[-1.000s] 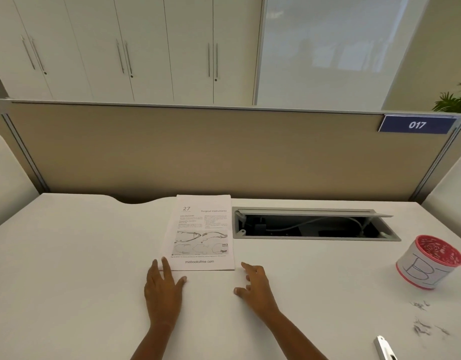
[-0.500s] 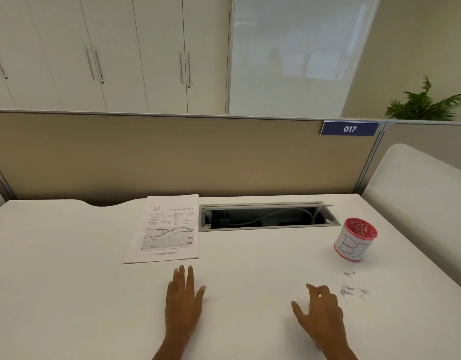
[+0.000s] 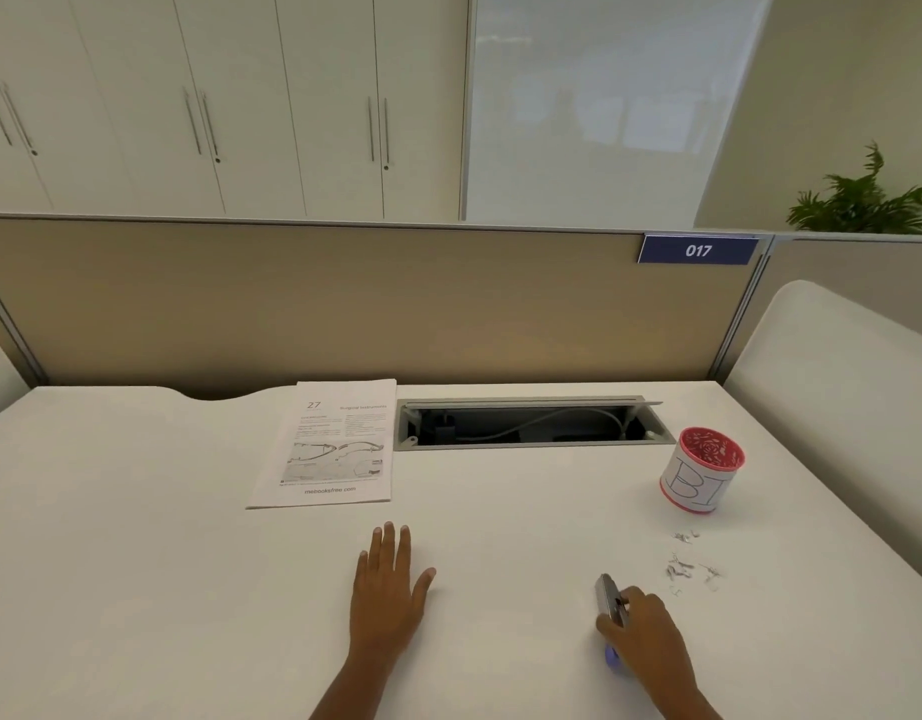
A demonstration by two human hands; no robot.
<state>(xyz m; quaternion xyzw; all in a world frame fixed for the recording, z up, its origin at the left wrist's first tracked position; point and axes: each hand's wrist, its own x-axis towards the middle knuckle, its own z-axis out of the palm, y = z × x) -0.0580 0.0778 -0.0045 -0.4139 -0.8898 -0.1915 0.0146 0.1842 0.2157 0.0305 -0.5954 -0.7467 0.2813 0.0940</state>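
**Silver and blue: a metal tool (image 3: pixel 612 602) in my right hand (image 3: pixel 643 636)**

My right hand's fingers curl round the metal tool low on the right of the white desk (image 3: pixel 136 563). Its silver end sticks out past my knuckles, pointing away from me, and a blue part shows under my palm. I cannot tell whether the tool touches the desk.

My left hand (image 3: pixel 388 600) lies flat on the desk near the middle, well apart from the right. Its fingers are straight and close together, the thumb is spread, and it holds nothing.

Small bent metal bits (image 3: pixel 687 566) lie scattered just beyond my right hand. Past them stands a red cup (image 3: pixel 700 478), upright, wrapped in white paper with large hand-drawn letters. Its inside shows red flecked with white; I cannot tell what fills it.

A stack of printed sheets (image 3: pixel 334 444) lies ahead of my left hand. Just to its right, a cable tray (image 3: pixel 531 426) is sunk into the desk with its lid (image 3: pixel 531 402) raised. Inside it are a pale cable and a dark plug.

A tan partition (image 3: pixel 344 304) closes the far edge and bears a blue sign (image 3: pixel 698 250) reading 017.
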